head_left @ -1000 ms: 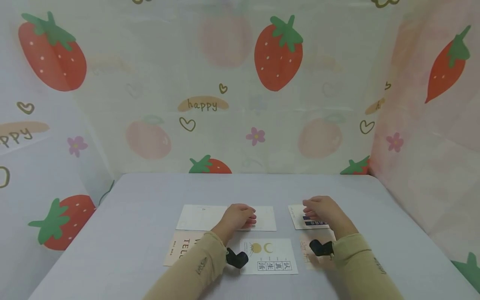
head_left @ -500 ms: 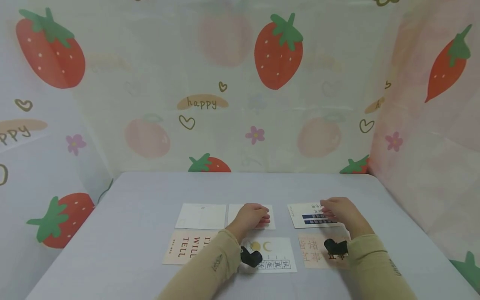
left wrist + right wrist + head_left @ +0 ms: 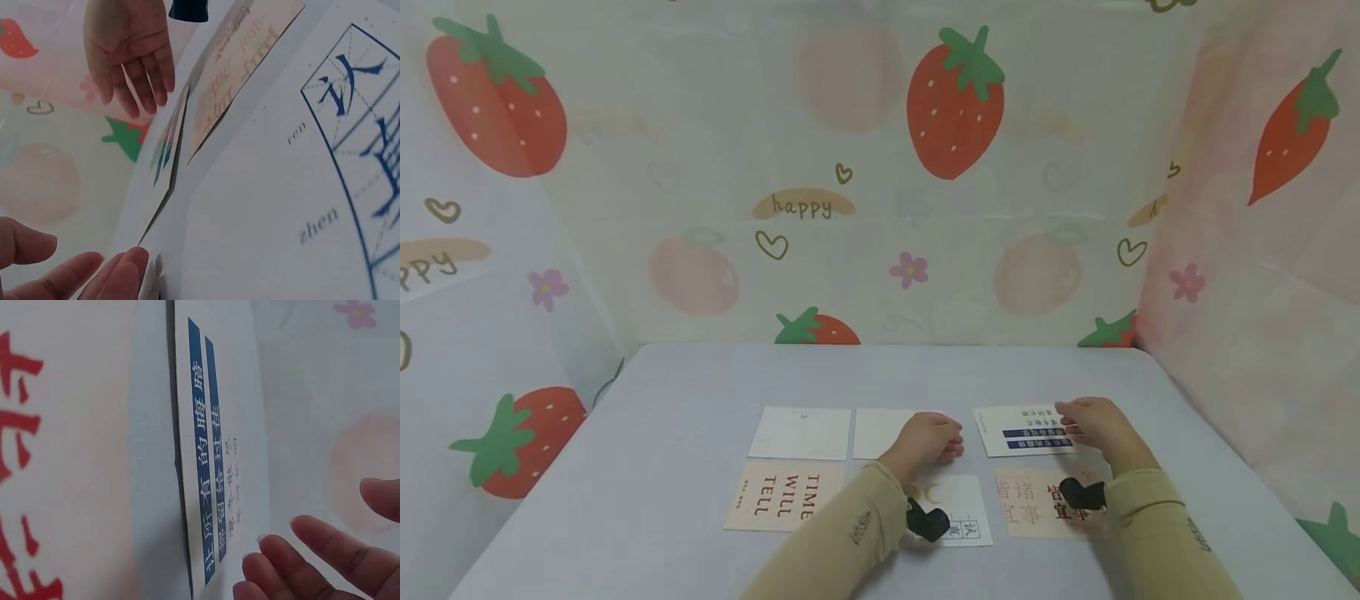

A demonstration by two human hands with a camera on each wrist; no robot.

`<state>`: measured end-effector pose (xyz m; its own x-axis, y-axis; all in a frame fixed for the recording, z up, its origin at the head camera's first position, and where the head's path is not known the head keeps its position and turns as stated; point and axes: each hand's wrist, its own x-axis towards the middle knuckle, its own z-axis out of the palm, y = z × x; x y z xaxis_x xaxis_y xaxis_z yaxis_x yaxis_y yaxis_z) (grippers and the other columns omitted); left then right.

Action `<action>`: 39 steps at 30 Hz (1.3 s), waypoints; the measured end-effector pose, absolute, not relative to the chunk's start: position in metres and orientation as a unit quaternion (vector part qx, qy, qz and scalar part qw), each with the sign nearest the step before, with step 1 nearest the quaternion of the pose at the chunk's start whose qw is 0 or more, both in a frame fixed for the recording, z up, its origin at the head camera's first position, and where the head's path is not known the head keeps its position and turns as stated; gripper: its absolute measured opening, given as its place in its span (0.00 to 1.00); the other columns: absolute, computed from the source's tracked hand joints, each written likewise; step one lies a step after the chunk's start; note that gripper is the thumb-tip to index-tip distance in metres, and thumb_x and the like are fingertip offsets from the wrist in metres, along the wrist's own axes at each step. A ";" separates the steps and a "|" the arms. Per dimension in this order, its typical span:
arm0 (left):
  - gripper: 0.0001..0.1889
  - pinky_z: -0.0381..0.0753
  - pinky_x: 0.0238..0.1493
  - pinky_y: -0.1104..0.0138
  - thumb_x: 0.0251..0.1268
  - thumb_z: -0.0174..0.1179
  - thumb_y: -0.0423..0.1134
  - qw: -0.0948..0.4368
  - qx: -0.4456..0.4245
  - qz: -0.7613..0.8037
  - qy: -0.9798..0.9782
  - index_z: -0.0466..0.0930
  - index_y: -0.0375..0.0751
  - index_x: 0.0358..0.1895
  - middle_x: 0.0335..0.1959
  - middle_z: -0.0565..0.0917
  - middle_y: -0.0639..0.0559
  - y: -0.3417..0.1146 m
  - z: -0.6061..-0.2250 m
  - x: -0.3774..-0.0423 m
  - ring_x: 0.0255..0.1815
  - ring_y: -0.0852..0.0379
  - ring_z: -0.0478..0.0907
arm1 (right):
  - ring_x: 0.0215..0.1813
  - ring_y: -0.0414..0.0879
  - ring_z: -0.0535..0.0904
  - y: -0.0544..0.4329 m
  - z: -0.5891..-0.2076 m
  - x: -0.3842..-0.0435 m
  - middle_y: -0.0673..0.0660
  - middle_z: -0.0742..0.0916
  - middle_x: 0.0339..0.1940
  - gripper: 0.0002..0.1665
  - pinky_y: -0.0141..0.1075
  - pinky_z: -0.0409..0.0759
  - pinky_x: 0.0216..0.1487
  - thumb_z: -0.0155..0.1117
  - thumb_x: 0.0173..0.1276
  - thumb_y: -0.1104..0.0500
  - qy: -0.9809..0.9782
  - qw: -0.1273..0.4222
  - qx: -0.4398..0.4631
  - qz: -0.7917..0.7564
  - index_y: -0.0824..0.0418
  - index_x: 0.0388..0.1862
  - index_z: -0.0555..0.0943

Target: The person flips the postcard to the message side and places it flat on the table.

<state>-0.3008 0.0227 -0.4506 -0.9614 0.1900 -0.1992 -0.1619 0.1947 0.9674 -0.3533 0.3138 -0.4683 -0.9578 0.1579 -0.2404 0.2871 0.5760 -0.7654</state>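
Cards point(image 3: 801, 433), six in all, lie in two rows of three on a pale bench point(image 3: 647, 467). The person's left hand point(image 3: 925, 437) is over the back row's middle white card point(image 3: 874, 432); the right hand point(image 3: 1103, 425) is by the right end of the blue-banded card point(image 3: 1015, 423). Each hand holds nothing, thumb apart from loosely bent fingers. In front, a "TIME WILL TELL" card point(image 3: 775, 498) is leftmost.

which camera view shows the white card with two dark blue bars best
The right wrist: the blue-barred white card appears large and readable. The head shows it small, partly hidden; the left wrist, steeply slanted.
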 end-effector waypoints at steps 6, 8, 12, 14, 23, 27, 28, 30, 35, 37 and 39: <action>0.12 0.80 0.34 0.71 0.64 0.53 0.37 0.148 0.000 0.632 0.760 0.79 0.35 0.45 0.32 0.82 0.49 0.033 -0.449 -0.296 0.31 0.59 0.81 | 0.46 0.51 0.77 0.321 -0.480 -0.359 0.64 0.80 0.47 0.34 0.40 0.79 0.45 0.52 0.65 0.40 0.887 0.061 0.145 -0.434 0.68 0.53 0.73; 0.12 0.80 0.34 0.71 0.64 0.53 0.38 0.152 -0.003 0.632 0.760 0.79 0.36 0.44 0.32 0.82 0.50 0.037 -0.449 -0.296 0.31 0.59 0.81 | 0.46 0.51 0.76 0.322 -0.481 -0.358 0.63 0.79 0.47 0.35 0.39 0.78 0.45 0.52 0.65 0.39 0.888 0.062 0.150 -0.430 0.68 0.54 0.72; 0.11 0.80 0.34 0.71 0.64 0.53 0.37 0.159 -0.004 0.631 0.759 0.80 0.36 0.44 0.31 0.81 0.50 0.042 -0.448 -0.293 0.31 0.59 0.80 | 0.47 0.50 0.76 0.314 -0.466 -0.346 0.62 0.79 0.47 0.34 0.32 0.78 0.38 0.51 0.66 0.40 0.889 0.072 0.167 -0.420 0.68 0.56 0.71; 0.11 0.80 0.34 0.71 0.64 0.53 0.38 0.158 -0.002 0.631 0.759 0.80 0.36 0.43 0.32 0.81 0.50 0.043 -0.449 -0.292 0.32 0.59 0.80 | 0.46 0.50 0.75 0.306 -0.451 -0.335 0.63 0.79 0.47 0.33 0.30 0.76 0.34 0.51 0.67 0.43 0.886 0.079 0.170 -0.423 0.70 0.57 0.70; 0.11 0.80 0.33 0.71 0.63 0.54 0.38 0.156 -0.015 0.642 0.751 0.80 0.37 0.43 0.31 0.81 0.50 0.048 -0.450 -0.294 0.30 0.60 0.80 | 0.40 0.46 0.77 0.304 -0.449 -0.336 0.60 0.81 0.42 0.30 0.31 0.77 0.35 0.52 0.68 0.45 0.880 0.084 0.185 -0.430 0.69 0.55 0.71; 0.11 0.80 0.32 0.72 0.63 0.54 0.38 0.154 -0.017 0.645 0.748 0.80 0.37 0.43 0.30 0.81 0.51 0.051 -0.450 -0.294 0.29 0.61 0.79 | 0.39 0.46 0.78 0.315 -0.472 -0.351 0.60 0.81 0.42 0.31 0.35 0.78 0.38 0.52 0.67 0.43 0.883 0.076 0.185 -0.424 0.67 0.54 0.72; 0.11 0.80 0.31 0.73 0.63 0.54 0.38 0.153 -0.018 0.644 0.749 0.80 0.37 0.43 0.30 0.81 0.51 0.052 -0.449 -0.293 0.29 0.61 0.79 | 0.39 0.46 0.78 0.316 -0.475 -0.353 0.60 0.81 0.42 0.31 0.35 0.78 0.38 0.52 0.67 0.43 0.884 0.074 0.183 -0.424 0.68 0.54 0.71; 0.11 0.79 0.31 0.73 0.63 0.54 0.38 0.153 -0.021 0.645 0.748 0.80 0.37 0.43 0.29 0.81 0.51 0.052 -0.449 -0.293 0.29 0.61 0.79 | 0.39 0.46 0.78 0.318 -0.481 -0.356 0.60 0.81 0.42 0.31 0.35 0.78 0.38 0.51 0.67 0.42 0.885 0.069 0.183 -0.422 0.67 0.54 0.71; 0.11 0.80 0.32 0.72 0.63 0.54 0.37 0.154 -0.021 0.652 0.742 0.80 0.36 0.43 0.30 0.81 0.50 0.053 -0.449 -0.293 0.29 0.60 0.80 | 0.37 0.46 0.78 0.317 -0.479 -0.355 0.61 0.81 0.41 0.31 0.34 0.78 0.36 0.52 0.67 0.43 0.883 0.066 0.186 -0.426 0.68 0.54 0.71; 0.11 0.80 0.32 0.72 0.63 0.54 0.38 0.154 -0.020 0.650 0.744 0.80 0.36 0.43 0.30 0.81 0.50 0.053 -0.449 -0.293 0.29 0.60 0.80 | 0.36 0.45 0.78 0.314 -0.471 -0.350 0.60 0.81 0.39 0.29 0.30 0.77 0.32 0.52 0.67 0.44 0.881 0.070 0.188 -0.429 0.68 0.53 0.71; 0.11 0.80 0.32 0.72 0.63 0.54 0.38 0.154 -0.020 0.648 0.746 0.80 0.37 0.43 0.30 0.81 0.50 0.054 -0.449 -0.293 0.29 0.60 0.80 | 0.35 0.45 0.78 0.308 -0.458 -0.341 0.60 0.81 0.38 0.28 0.28 0.76 0.28 0.52 0.68 0.47 0.877 0.080 0.188 -0.434 0.70 0.54 0.71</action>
<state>-0.2925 0.0538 -0.4487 -0.9518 0.1700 -0.2554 -0.2291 0.1601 0.9602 -0.3413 0.3085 -0.4581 -0.9165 0.2611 -0.3029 0.3992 0.5526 -0.7316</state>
